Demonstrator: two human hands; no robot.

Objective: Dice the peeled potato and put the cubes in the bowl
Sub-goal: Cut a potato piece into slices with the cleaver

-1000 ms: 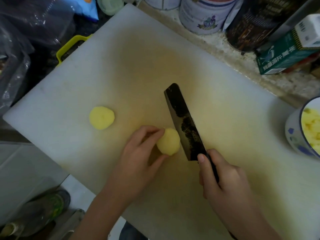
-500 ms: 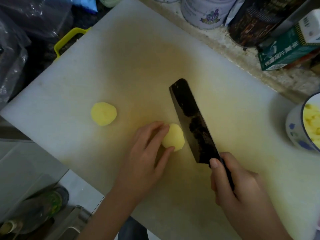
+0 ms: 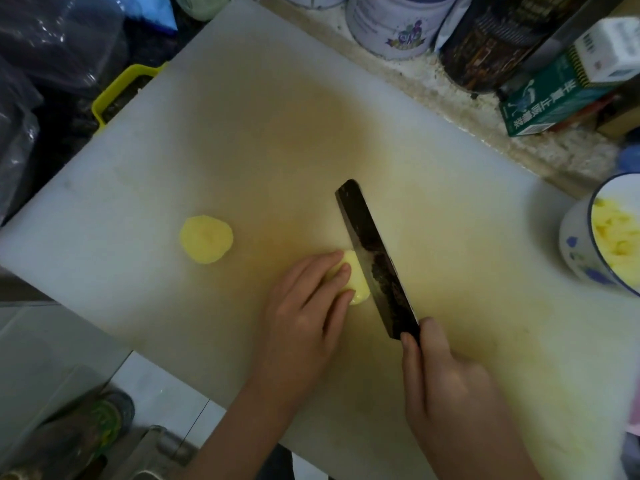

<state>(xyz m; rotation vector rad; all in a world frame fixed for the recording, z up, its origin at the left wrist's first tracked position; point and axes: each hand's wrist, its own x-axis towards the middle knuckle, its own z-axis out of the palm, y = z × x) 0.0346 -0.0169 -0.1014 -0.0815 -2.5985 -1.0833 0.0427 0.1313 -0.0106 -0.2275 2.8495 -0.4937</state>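
Left hand curled over potato piece, right hand gripping knife, thumb seemingly extended forward.

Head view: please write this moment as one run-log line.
left hand holds potato piece | right hand grips knife, set against that piece | second piece apart on board | bowl holds cubes

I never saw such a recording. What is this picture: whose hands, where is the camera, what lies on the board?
No machine here: a person works with bare hands; a head-worn camera looks down. The left hand holds a peeled yellow potato piece on the white plastic cutting board. The right hand grips a dark-bladed kitchen knife, blade against that piece. Another round yellow potato piece lies apart, further left. The white blue-patterned bowl at the right holds yellow potato cubes.
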